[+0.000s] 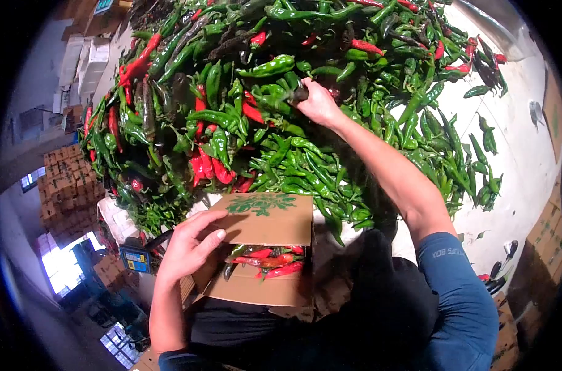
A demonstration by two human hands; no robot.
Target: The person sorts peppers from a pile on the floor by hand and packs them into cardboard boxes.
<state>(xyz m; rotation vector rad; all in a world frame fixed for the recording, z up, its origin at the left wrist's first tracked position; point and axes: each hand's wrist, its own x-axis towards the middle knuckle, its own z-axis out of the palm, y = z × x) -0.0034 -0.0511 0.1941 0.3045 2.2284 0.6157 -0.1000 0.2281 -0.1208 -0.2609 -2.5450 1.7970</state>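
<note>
A large heap of green, red and dark peppers (pixel 281 66) spreads in front of me. My right hand (pixel 319 105) reaches into it, its fingers closed round a dark pepper (pixel 300 94), with green peppers pressed close by. Near my lap stands an open cardboard box (pixel 250 294) with a green leafy print on its far flap. Red peppers (pixel 272 261), with a few green and dark ones, lie inside. My left hand (pixel 193 242) is at the box's left side, thumb and fingers apart near the flap; nothing shows in it.
The heap lies on a white surface (pixel 510 133), with loose peppers scattered to the right. A blue-and-black device with a display (pixel 134 259) stands left of the box. Stacked cartons (pixel 71 185) fill the left background, and more cardboard (pixel 545 241) lies at the right edge.
</note>
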